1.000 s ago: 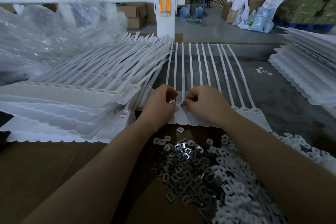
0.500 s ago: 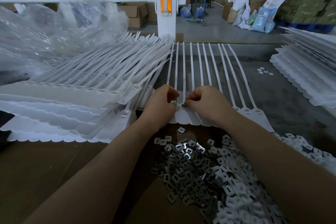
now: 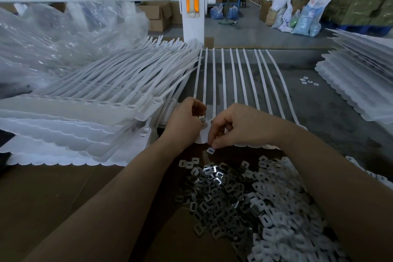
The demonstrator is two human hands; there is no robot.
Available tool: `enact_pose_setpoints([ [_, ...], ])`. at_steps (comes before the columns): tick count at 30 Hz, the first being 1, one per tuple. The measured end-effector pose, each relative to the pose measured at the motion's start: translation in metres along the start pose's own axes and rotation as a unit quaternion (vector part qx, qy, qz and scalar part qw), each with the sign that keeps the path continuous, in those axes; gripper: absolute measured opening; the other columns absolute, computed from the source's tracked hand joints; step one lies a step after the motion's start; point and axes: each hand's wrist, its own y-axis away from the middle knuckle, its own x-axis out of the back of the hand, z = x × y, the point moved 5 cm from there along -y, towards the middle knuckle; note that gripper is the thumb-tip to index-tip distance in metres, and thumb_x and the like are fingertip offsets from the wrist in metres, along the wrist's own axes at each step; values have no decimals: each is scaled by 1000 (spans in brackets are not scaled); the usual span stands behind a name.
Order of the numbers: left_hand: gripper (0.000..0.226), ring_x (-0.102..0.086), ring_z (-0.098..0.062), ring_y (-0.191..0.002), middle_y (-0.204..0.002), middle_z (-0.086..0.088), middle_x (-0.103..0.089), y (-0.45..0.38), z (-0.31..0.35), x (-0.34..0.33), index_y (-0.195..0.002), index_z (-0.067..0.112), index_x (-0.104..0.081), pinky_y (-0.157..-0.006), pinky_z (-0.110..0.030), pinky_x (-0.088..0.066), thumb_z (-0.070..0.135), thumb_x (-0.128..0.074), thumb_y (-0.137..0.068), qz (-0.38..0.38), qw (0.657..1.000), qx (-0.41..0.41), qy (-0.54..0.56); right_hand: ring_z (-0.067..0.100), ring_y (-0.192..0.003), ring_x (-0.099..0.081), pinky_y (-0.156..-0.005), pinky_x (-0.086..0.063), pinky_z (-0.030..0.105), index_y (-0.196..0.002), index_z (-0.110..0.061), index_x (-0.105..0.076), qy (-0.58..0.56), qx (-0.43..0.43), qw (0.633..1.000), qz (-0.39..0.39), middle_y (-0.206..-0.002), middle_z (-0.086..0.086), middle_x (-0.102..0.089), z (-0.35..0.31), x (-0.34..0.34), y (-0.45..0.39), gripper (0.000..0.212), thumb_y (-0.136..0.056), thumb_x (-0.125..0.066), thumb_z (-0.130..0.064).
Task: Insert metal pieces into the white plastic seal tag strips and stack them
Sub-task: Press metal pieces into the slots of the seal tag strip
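Nearest the camera, on the brown cardboard (image 3: 63,198) that covers the front of the work surface, lies a loose heap of metal pieces (image 3: 214,195), and just to its right a heap of small white plastic caps (image 3: 282,225); the two heaps touch and mix along their shared edge. Both bare forearms reach over this cardboard, the right one crossing above the white heap and hiding part of it. Just beyond the heaps, a single white cap (image 3: 211,150) sits under the right hand (image 3: 240,125), whose thumb and forefinger curl down and pinch it at the near edge of the sheet. The left hand (image 3: 185,121) has its fingers curled, gripping the left end of the white seal tag strip sheet (image 3: 244,83) at its scalloped heads. That sheet lies flat on the grey table (image 3: 319,112), its thin tails running away from the person. To the left, touching the sheet's edge, a tall slanted stack of finished strips (image 3: 85,108) blocks the table there; crumpled clear plastic wrap (image 3: 63,34) rises behind it. At far right lies another stack of strips (image 3: 357,83), with a few stray caps (image 3: 308,81) near it. Beyond stands a white post (image 3: 192,6) with orange reflectors, then cardboard boxes (image 3: 157,15) and sacks (image 3: 297,17).
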Motion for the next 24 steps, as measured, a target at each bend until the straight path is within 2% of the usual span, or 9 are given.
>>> enact_pose_setpoints([
  [4,29,-56,-2,-96,-99,12,-60,-1,-2,0,-102,23,-56,-75,-11,-41,-3,-55,-89,8,1000,-9,-12,-7,-70,-55,-65,-41,7,-91,-37,-76,94,25,995,-26,-78,-16,-64,-6,-4,-2,16,-78,-80,-28],
  [8,27,-55,-1,-91,-96,12,-60,-2,-2,0,-99,23,-57,-70,-7,-40,-3,-57,-89,17,1000,-19,-18,-4,-82,-59,-71,-44,12,-92,-36,-76,150,29,988,-28,-84,-18,-68,-9,-8,-5,13,-80,-77,-31],
  [10,24,-56,-1,-88,-95,11,-61,-1,-1,0,-98,22,-58,-67,-7,-41,0,-59,-88,18,999,-29,-36,-9,-80,-59,-70,-42,9,-90,-32,-76,146,44,988,-18,-81,-24,-68,-13,-9,-5,7,-83,-74,-30],
  [12,22,-57,-1,-86,-95,9,-62,-1,-1,1,-100,21,-58,-65,-9,-41,3,-61,-87,18,998,-31,-45,-10,-73,-58,-66,-41,7,-86,-28,-75,110,54,992,26,-73,-25,-66,-16,-4,-4,4,-86,-72,-26],
  [14,23,-55,-1,-85,-93,11,-61,-1,-1,1,-100,22,-58,-66,-10,-39,5,-64,-86,14,998,-32,-47,-3,-70,-62,-63,-47,12,-86,-26,-73,43,20,991,122,-75,-19,-67,-10,8,-3,6,-89,-69,-23],
  [16,21,-55,-2,-85,-92,12,-59,0,1,0,-97,24,-57,-68,-11,-38,7,-66,-87,14,996,-43,-70,3,-70,-63,-64,-49,17,-89,-26,-72,-63,-46,968,239,-81,-10,-70,6,22,0,8,-91,-66,-21],
  [18,18,-56,-6,-86,-94,9,-60,2,3,-1,-95,24,-58,-69,-11,-39,8,-65,-88,18,993,-64,-100,2,-62,-59,-61,-46,20,-94,-24,-71,-160,-107,927,321,-79,-6,-69,23,28,5,7,-92,-65,-20],
  [21,17,-57,-6,-89,-101,6,-61,5,8,0,-100,22,-64,-70,-8,-38,10,-62,-88,16,986,-91,-141,0,-58,-57,-62,-47,22,-91,-23,-69,-204,-143,897,366,-74,-5,-67,36,30,9,9,-94,-63,-17],
  [24,22,-54,-4,-82,-97,8,-55,8,13,1,-102,23,-69,-66,-4,-34,8,-60,-88,18,974,-127,-188,6,-66,-57,-64,-46,25,-87,-23,-68,-228,-139,890,369,-77,-3,-67,38,29,6,10,-92,-64,-15],
])
